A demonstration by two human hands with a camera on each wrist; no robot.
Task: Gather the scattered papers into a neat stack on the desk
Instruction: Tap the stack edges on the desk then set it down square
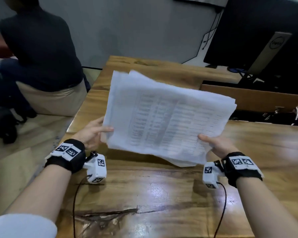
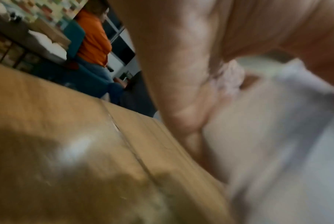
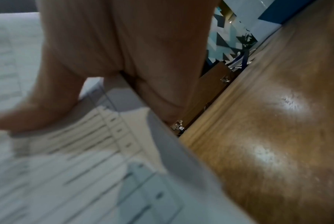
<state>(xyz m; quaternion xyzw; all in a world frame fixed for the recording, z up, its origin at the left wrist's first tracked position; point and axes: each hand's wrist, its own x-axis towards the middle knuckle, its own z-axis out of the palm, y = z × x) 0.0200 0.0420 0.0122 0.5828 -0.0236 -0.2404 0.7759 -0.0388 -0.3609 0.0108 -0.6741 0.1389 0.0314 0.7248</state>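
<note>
A sheaf of white printed papers (image 1: 163, 117) is lifted above the wooden desk (image 1: 144, 194), tilted up at the far end, its edges uneven. My left hand (image 1: 95, 133) pinches its near left edge, thumb on top. My right hand (image 1: 213, 145) pinches the near right corner, thumb on the printed table. In the left wrist view the papers (image 2: 277, 144) are blurred beside my left hand (image 2: 181, 91). In the right wrist view my right hand (image 3: 97, 72) lies its thumb across the lined sheets (image 3: 76, 166).
A dark monitor (image 1: 258, 31) on a stand is at the back right, with cables (image 1: 239, 73) and an open recess (image 1: 265, 115) in the desk below it. A person (image 1: 40, 54) sits at the left, beyond the desk's left edge.
</note>
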